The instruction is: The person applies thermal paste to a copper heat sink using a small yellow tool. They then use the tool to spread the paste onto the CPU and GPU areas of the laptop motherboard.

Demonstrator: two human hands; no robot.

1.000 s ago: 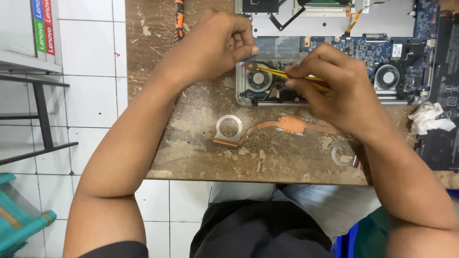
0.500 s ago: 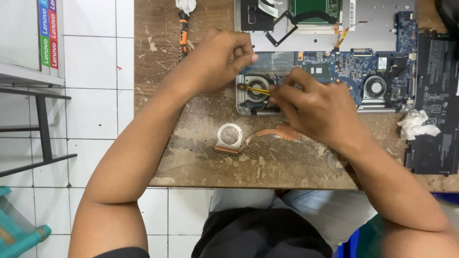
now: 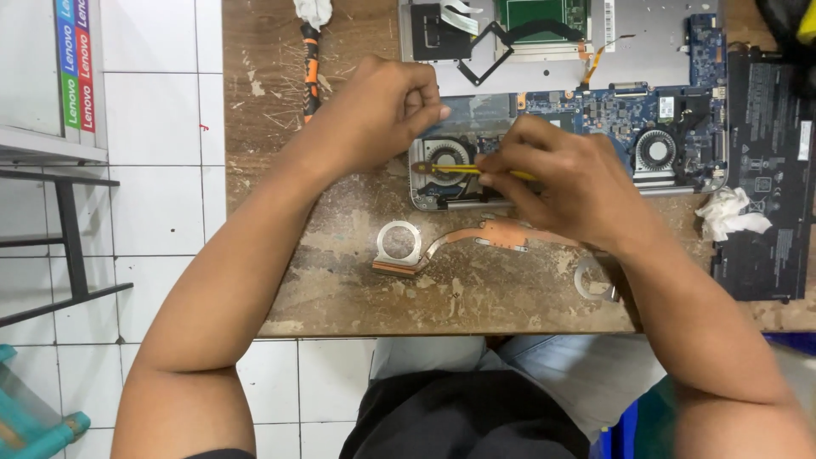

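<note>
I am looking down at an opened laptop lying across the upper middle of the frame on a worn wooden table. My right hand is pinching a thin yellow tool between closed fingers, holding it level with its tip pointing left over the left cooling fan, near the frame's centre. My left hand is curling into a loose fist just above and to the left of that fan, its knuckles resting at the laptop's edge; I cannot tell whether it is holding anything. The right cooling fan is sitting uncovered in the blue circuit board to the right. Below my hands, a copper heat pipe with a round plate is lying loose on the table. A black battery is lying at the right edge, with a crumpled white tissue beside it. An orange-handled tool is resting in the upper left of the table.
</note>
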